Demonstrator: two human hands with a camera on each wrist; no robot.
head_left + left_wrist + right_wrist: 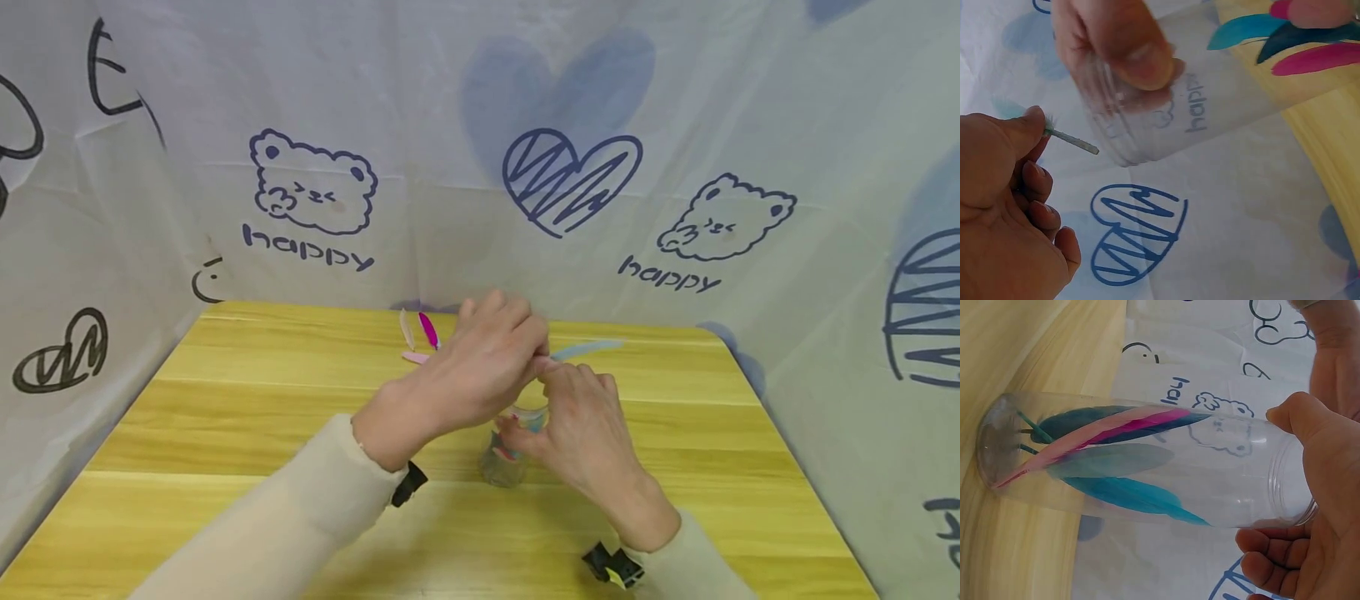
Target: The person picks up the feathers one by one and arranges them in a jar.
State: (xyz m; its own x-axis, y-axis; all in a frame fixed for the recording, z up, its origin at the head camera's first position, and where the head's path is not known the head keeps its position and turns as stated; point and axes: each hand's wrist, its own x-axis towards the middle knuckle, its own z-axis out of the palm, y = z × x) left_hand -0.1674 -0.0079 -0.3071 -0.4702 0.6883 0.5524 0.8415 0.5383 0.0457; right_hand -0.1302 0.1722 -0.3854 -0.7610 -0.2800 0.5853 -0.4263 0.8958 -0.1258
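Observation:
A clear jar stands on the table, several feathers inside it. Through its wall show a pink feather, a turquoise one, a pale teal one and a dark teal one. My right hand holds the jar round its threaded neck, thumb on one side and fingers on the other. Beside the mouth, my left hand pinches a pale green feather near its quill. The bare quill end points toward the jar's mouth, outside it; the vane is mostly hidden behind the thumb.
Behind the hands on the wooden table lie a cream feather, a magenta feather, a partly covered pink feather and a light blue feather. A printed cloth hangs along the table's back edge and sides.

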